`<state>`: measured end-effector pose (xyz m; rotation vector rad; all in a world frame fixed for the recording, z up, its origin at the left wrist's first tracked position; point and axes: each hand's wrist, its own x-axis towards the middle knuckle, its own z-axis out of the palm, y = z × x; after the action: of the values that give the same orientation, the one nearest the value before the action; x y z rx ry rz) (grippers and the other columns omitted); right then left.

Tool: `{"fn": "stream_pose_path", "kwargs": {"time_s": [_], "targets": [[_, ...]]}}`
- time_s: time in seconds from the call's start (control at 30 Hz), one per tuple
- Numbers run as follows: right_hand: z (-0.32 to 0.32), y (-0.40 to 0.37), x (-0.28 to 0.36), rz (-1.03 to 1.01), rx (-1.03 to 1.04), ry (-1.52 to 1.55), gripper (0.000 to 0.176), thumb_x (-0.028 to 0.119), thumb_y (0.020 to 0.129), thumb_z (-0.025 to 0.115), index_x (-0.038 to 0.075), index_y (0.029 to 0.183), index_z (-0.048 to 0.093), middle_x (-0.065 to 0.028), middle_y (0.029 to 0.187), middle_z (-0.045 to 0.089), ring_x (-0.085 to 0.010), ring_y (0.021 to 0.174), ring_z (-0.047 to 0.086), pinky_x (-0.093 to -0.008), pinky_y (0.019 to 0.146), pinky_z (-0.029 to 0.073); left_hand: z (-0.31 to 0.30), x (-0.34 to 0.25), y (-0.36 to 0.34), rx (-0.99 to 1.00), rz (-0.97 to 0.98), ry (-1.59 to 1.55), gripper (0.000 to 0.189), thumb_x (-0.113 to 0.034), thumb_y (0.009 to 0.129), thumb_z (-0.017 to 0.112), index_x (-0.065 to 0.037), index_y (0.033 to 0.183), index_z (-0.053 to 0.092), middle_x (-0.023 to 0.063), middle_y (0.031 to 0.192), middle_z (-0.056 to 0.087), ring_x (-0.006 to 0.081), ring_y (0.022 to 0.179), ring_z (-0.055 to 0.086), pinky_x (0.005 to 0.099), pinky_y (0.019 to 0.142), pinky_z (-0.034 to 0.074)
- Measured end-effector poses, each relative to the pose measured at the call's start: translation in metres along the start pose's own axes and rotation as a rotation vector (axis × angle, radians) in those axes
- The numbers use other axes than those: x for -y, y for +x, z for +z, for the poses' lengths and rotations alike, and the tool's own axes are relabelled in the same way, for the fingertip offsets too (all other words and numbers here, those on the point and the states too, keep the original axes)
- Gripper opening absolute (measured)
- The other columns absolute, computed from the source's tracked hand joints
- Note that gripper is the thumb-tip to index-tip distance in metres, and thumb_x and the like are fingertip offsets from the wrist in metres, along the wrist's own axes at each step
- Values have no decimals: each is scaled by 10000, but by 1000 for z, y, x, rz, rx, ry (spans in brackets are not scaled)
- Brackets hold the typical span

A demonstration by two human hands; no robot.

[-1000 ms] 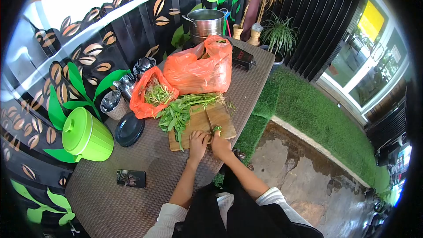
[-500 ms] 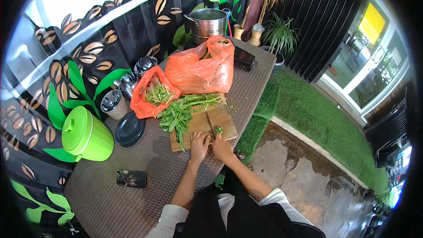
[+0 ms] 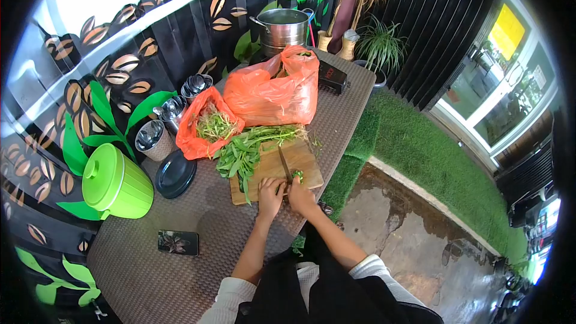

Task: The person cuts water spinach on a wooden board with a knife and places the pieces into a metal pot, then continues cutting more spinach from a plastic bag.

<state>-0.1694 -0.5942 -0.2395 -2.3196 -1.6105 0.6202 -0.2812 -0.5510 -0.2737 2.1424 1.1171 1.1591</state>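
My right hand (image 3: pixel 300 198) is closed round the handle of a knife (image 3: pixel 284 161), whose blade points away from me over the wooden cutting board (image 3: pixel 307 157). Close beside it, my left hand (image 3: pixel 270 195) rests at the board's near edge with its fingers curled down. Whatever lies under those fingers is hidden. A small heap of chopped greens (image 3: pixel 299 174) sits just right of the blade. Across the board's far left side lies a bunch of leafy greens (image 3: pixel 243 153), stems stretching to the right.
Behind the board stand a large orange plastic bag (image 3: pixel 273 93) and a smaller open bag (image 3: pixel 187 135) holding stem trimmings (image 3: pixel 215 126). A steel pot (image 3: pixel 283 31) is at the back. Left are cutlery cups (image 3: pixel 154 140), black lids (image 3: pixel 176 174), a green bucket (image 3: pixel 118 183) and a phone (image 3: pixel 178 243).
My right hand and the knife have shifted slightly left, closer to my left hand. The left hand stays almost in place, and the view has moved a little.
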Motion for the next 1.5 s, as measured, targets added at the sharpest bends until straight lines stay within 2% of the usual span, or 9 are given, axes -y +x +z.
{"fn": "stream_pose_path", "kwargs": {"time_s": [0.33, 0.57, 0.63, 0.97, 1.07, 1.13, 1.3, 1.4, 1.5], "targets": [[11, 0, 4, 3, -37, -7, 378, 270, 922, 447, -40, 1118, 357, -302, 844, 625, -452, 788, 634, -499, 677, 517, 1, 2, 0, -26, -144, -138, 218, -37, 799, 650, -14, 1013, 618, 97, 823, 577, 231, 769, 545, 353, 717, 460], [5, -20, 11, 78, 46, 40, 335, 269, 932, 426, -23, 1086, 371, -298, 861, 626, -455, 831, 626, -535, 727, 492, 1, 2, 1, -18, -183, -171, 148, -35, 782, 659, -13, 928, 659, 106, 792, 586, 248, 777, 553, 359, 718, 460], [-1, -11, 12, 66, 39, 39, 336, 272, 935, 423, -24, 1086, 374, -295, 867, 628, -456, 836, 625, -533, 731, 492, 4, 5, 1, -95, -28, -94, 107, -38, 776, 656, -15, 878, 679, 104, 791, 596, 269, 797, 553, 375, 729, 461], [-5, -21, 13, 28, 25, 3, 327, 219, 904, 468, -45, 1083, 392, -281, 849, 638, -418, 805, 652, -483, 690, 528, -6, 3, 0, -28, 31, -38, 112, -45, 797, 637, 9, 886, 678, 110, 844, 615, 278, 847, 554, 376, 760, 467], [6, -8, 13, 45, 11, -39, 338, 193, 888, 484, -45, 1107, 386, -273, 857, 642, -411, 817, 654, -481, 697, 528, -1, 10, -2, -56, 58, -49, 158, -37, 810, 622, 6, 960, 644, 111, 844, 614, 277, 865, 567, 372, 757, 474], [3, 5, 3, -1, 29, -15, 334, 224, 904, 463, -38, 1098, 387, -278, 841, 638, -428, 801, 647, -493, 685, 525, -3, 7, -2, -4, -125, -181, 231, -33, 826, 612, 4, 1052, 584, 119, 884, 606, 269, 863, 592, 365, 745, 487], [1, -12, 9, -57, 15, -20, 333, 175, 880, 476, -40, 1114, 373, -257, 827, 648, -410, 802, 655, -483, 680, 530, -4, 7, -4, 22, -156, -197, 251, -26, 842, 600, 7, 1086, 548, 135, 935, 580, 248, 844, 615, 344, 735, 496], [11, -18, 15, 44, 45, -19, 303, 178, 885, 466, -26, 1093, 384, -267, 848, 644, -415, 808, 651, -486, 688, 526, -4, 5, -2, 23, -151, -185, 223, -20, 843, 598, 16, 1060, 556, 140, 941, 569, 241, 849, 619, 337, 735, 496], [6, -9, 13, 36, -2, 55, 294, 242, 919, 433, -12, 1062, 394, -294, 820, 630, -450, 787, 637, -519, 691, 512, -5, 4, -2, 30, -185, -181, 206, -11, 840, 598, 24, 1040, 560, 141, 936, 568, 244, 854, 618, 336, 736, 495]]}}
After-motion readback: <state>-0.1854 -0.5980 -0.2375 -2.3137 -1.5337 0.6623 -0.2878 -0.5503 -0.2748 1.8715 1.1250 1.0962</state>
